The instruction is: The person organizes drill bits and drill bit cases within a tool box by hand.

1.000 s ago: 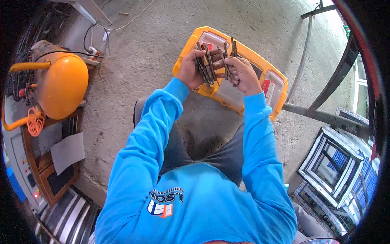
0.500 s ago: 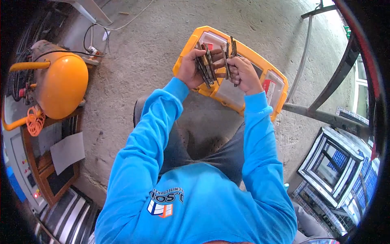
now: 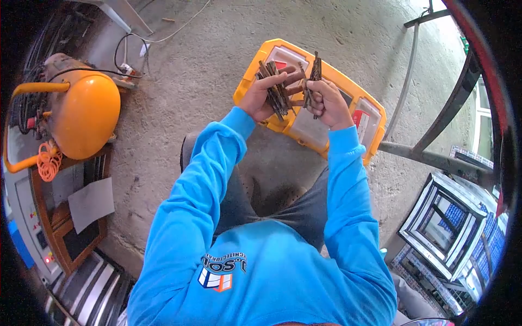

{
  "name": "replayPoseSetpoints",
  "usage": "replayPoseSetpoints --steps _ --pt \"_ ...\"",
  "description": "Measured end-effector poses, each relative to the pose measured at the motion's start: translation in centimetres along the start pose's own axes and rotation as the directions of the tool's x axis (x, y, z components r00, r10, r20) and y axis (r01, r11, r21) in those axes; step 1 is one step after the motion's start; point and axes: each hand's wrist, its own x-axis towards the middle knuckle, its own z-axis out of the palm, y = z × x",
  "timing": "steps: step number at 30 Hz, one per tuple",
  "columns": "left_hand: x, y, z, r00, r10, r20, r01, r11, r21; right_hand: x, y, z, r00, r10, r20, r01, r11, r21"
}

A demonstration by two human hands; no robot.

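Note:
Several dark, thin metal rods that look like drill bits (image 3: 278, 95) lie across the palm of my left hand (image 3: 259, 99), under its thumb. A second bundle of similar bits (image 3: 316, 70) stands upright between the thumb and fingers of my right hand (image 3: 330, 103). Both hands are side by side above a yellow case (image 3: 343, 81) with clear lid panels. The fingertips of my left hand reach close to the right-hand bundle; whether they touch it cannot be made out.
An orange rounded tank (image 3: 89, 114) stands at the left by a wooden frame with a paper sheet (image 3: 91, 204). Dark metal bars (image 3: 435, 157) cross the right side, above stacked white-and-black frames (image 3: 443, 223). A thin cable (image 3: 182, 27) lies on the concrete floor.
The bits in my left hand are spread differently, and the right-hand bundle appears thicker and closer together. The view has shifted slightly.

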Motion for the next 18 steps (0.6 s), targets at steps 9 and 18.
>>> replayPoseSetpoints --steps 9,18 --pt "0.1 -0.2 -0.1 1.0 0.006 0.002 -0.006 1.0 0.004 0.8 0.7 -1.0 0.998 -0.037 0.043 0.032 0.995 0.096" --pt "0.5 0.1 -0.6 1.0 -0.001 0.006 0.002 0.984 -0.18 0.6 0.2 -0.1 0.995 -0.09 0.039 0.086 0.991 0.101"
